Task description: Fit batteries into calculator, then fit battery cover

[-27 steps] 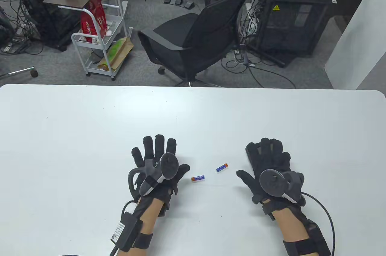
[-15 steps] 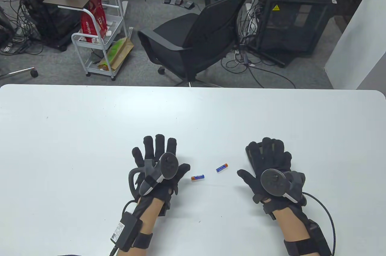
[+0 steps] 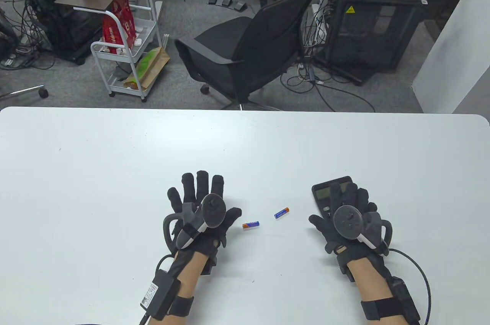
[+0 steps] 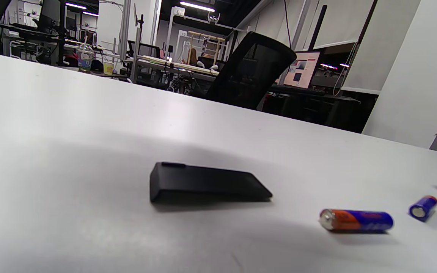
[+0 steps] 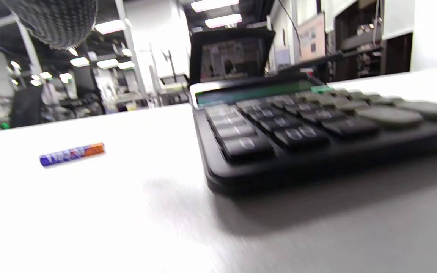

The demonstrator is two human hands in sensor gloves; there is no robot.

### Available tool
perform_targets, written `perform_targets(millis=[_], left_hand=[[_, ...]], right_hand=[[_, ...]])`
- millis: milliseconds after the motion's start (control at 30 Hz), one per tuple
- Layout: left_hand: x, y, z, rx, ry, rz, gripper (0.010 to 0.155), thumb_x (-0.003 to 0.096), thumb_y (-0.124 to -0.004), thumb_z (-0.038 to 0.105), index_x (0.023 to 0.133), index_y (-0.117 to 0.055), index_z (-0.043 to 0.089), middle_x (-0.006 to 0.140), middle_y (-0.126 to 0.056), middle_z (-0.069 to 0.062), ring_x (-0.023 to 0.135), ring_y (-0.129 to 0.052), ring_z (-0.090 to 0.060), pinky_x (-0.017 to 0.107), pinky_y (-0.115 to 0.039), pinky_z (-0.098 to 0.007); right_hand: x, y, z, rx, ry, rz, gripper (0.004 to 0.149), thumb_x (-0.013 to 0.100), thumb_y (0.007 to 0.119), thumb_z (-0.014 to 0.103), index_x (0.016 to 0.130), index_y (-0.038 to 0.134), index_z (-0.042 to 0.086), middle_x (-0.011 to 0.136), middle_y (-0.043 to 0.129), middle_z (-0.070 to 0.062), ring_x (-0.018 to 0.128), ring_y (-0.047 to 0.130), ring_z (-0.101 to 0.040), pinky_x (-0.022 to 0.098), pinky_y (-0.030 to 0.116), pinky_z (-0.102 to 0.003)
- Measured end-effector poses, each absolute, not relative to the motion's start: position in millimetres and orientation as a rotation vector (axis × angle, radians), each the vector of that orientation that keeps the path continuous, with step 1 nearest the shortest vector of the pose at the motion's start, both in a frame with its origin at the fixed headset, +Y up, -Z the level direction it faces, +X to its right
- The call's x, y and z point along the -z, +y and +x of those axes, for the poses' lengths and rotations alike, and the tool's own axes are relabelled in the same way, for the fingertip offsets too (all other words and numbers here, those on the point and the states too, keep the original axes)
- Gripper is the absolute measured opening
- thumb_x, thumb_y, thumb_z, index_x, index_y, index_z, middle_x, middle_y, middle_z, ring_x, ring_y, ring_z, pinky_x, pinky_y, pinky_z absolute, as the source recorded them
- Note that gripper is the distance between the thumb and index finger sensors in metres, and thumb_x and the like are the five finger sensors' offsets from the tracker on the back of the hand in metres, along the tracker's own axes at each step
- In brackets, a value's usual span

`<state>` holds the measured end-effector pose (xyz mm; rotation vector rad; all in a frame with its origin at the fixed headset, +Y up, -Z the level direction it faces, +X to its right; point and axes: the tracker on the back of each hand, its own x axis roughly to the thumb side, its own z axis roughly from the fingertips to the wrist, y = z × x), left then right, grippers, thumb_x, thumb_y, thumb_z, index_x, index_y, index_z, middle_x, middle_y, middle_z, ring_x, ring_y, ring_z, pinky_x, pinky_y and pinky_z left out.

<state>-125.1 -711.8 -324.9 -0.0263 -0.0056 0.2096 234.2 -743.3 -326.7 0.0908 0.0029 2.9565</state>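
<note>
Two small batteries point(image 3: 251, 225) point(image 3: 281, 213) are lying on the white surface point(image 3: 115, 172) between two hands. The left hand point(image 3: 199, 210) is spreading flat over one black battery cover point(image 4: 203, 184). The right hand point(image 3: 346, 218) is hanging open over one calculator point(image 3: 325, 191), holding nothing.

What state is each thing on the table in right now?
calculator: keys up, flat on the table, batteries not fitted.
battery cover: off, lying on the table.
near battery: loose on the table.
far battery: loose.
left hand: fingers spread, holding nothing.
right hand: over the calculator, grip unclear.
</note>
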Motion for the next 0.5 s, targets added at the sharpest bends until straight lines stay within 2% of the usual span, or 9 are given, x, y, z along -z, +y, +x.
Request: perform_targets(millis=[233,300,367,500], left_hand=[[324.8,-712.0,-125.9,-0.214,-0.001,-0.034,0.091,0.0333,-0.053,0.077,0.108,-0.016,0.039,0.116,-0.002,0.002,0.109,0.004,-0.036,0.069,-0.001,-0.072],[324.8,-711.9,-125.9,-0.216,-0.002,-0.036,0.091,0.0333,-0.053,0.077,0.108,-0.016,0.040,0.116,-0.002,0.002,0.109,0.004,-0.036,0.069,-0.001,-0.072],[324.7,-712.0,-125.6,-0.218,-0.003,-0.037,0.091,0.0333,-0.053,0.077,0.108,-0.016,0.039,0.116,-0.002,0.002,0.109,0.004,-0.036,0.069,-0.001,-0.072],[324.5,-712.3,-125.2,-0.217,-0.005,-0.039,0.091,0.0333,-0.053,0.077,0.108,-0.016,0.039,0.116,-0.002,0.002,0.109,0.004,-0.036,0.069,-0.001,-0.072]], right_hand=[[335.3,-765.8,239.1,-3.023,0.325,-0.086,0.098,0.047,0.071,0.065,0.106,0.021,0.004,0.103,0.025,-0.046,0.090,0.037,-0.073,0.060,0.047,-0.079],[336.1,-767.7,239.0,-3.023,0.320,-0.102,0.096,0.049,0.072,0.062,0.105,0.022,0.002,0.103,0.027,-0.046,0.089,0.039,-0.073,0.059,0.049,-0.078],[338.5,-768.5,238.0,-3.047,0.335,-0.102,0.091,0.051,0.075,0.053,0.104,0.026,-0.001,0.102,0.032,-0.046,0.088,0.042,-0.073,0.058,0.051,-0.077],[341.1,-767.8,232.3,-3.080,0.333,-0.091,0.088,0.052,0.077,0.049,0.103,0.029,-0.004,0.100,0.039,-0.047,0.086,0.047,-0.074,0.057,0.055,-0.077]])
